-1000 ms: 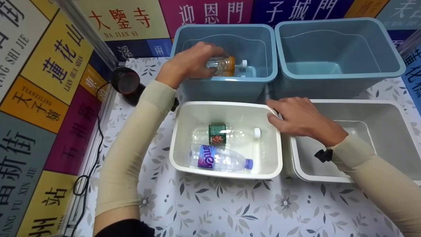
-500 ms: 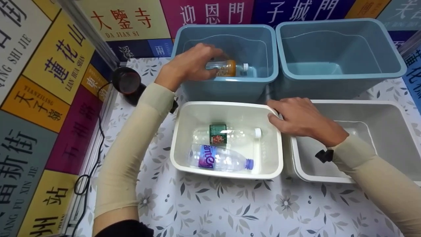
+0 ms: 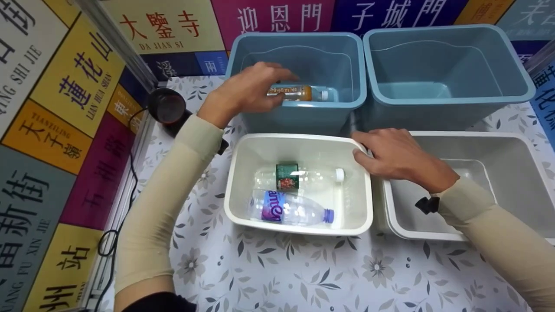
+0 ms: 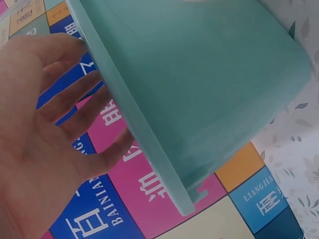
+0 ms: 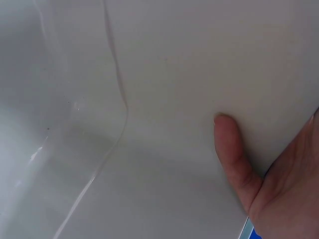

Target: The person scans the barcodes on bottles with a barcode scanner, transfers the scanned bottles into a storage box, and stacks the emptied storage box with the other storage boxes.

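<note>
My left hand (image 3: 251, 89) hovers over the near left rim of the left blue bin (image 3: 299, 117), its fingers loosely spread and holding nothing. The left wrist view shows these fingers (image 4: 84, 112) beside the bin's rim. Low in that bin lies a bottle (image 3: 295, 92) with an orange label and white cap, partly hidden by the hand. My right hand (image 3: 396, 156) grips the right rim of the left white bin (image 3: 230, 182), thumb (image 5: 232, 149) against its inner wall. Inside lie a clear bottle with a green label (image 3: 287, 177) and another with a purple cap (image 3: 297, 210).
A second blue bin (image 3: 451, 102) stands at the back right, and a second white bin (image 3: 520, 173) at the front right. A black device (image 3: 167, 108) with a cable sits at the left by the sign-covered wall. The tablecloth (image 3: 303, 273) has a leaf print.
The orange-labelled bottle has left my left hand and dropped lower into the left blue bin. That hand has shifted slightly left and toward me. My right hand has stayed on the rim.
</note>
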Motion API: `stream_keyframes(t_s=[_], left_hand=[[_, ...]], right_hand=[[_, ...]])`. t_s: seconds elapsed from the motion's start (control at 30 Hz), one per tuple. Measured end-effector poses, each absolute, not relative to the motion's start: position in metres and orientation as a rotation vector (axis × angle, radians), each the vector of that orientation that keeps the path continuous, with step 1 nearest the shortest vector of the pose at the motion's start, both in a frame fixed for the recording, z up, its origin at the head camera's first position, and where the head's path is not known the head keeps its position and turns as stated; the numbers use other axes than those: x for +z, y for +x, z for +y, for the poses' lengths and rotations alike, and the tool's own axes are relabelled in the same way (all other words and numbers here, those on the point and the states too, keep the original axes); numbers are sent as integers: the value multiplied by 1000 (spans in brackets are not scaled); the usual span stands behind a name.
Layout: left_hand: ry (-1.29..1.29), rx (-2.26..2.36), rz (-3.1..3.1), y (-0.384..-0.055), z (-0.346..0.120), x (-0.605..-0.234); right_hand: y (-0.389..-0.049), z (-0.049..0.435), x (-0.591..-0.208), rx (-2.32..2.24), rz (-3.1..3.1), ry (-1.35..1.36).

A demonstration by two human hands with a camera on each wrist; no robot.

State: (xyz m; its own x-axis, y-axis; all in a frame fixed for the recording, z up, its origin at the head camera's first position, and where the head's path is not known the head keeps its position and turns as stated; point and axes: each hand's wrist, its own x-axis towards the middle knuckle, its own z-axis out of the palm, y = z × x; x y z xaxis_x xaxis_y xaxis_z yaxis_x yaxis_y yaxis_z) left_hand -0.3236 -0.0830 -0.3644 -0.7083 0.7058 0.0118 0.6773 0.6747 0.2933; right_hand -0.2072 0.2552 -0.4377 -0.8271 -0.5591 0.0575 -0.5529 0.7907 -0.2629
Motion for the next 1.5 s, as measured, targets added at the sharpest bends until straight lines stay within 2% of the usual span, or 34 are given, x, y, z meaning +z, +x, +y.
stream_keyframes(t_s=[0.77, 1.07, 1.5], left_hand=[[1297, 426, 2821, -281, -102, -369], [1447, 386, 2850, -257, -96, -372], [1554, 399, 2837, -241, -93, -386]], right_hand=[[-207, 255, -438, -415, 2942, -913], [-206, 256, -437, -410, 2960, -909], [-205, 255, -437, -400, 2963, -904]])
